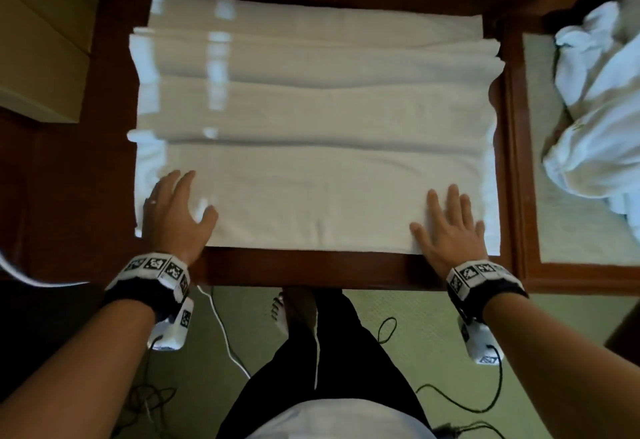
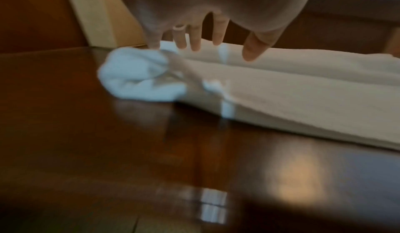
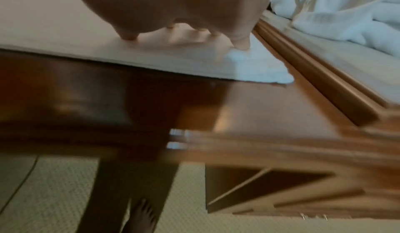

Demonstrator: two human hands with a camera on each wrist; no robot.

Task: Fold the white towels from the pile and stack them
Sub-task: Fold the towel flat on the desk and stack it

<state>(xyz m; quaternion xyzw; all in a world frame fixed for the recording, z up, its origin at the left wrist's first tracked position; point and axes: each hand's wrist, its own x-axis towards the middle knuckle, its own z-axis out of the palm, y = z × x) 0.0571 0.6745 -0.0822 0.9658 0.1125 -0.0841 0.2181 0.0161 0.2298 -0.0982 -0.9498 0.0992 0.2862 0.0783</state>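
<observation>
Nearest, two hands lie flat with fingers spread on the near band of the white towel [image 1: 311, 196]: the left hand [image 1: 176, 210] at its left end, the right hand [image 1: 446, 227] at its right. Only the left wrist view shows the towel's bunched left end [image 2: 134, 75] under the fingertips [image 2: 194, 38]. The towel lies across the dark wooden table [image 1: 304, 269] in four stepped bands. Farther right, one crumpled pile of towels [image 1: 595, 99] sits on a second surface.

Two hands flat on one folded white towel [image 1: 311, 196], four more folded towels [image 1: 311, 68] staggered behind it, one crumpled pile [image 1: 595, 99], two wooden tables [image 1: 304, 267].
</observation>
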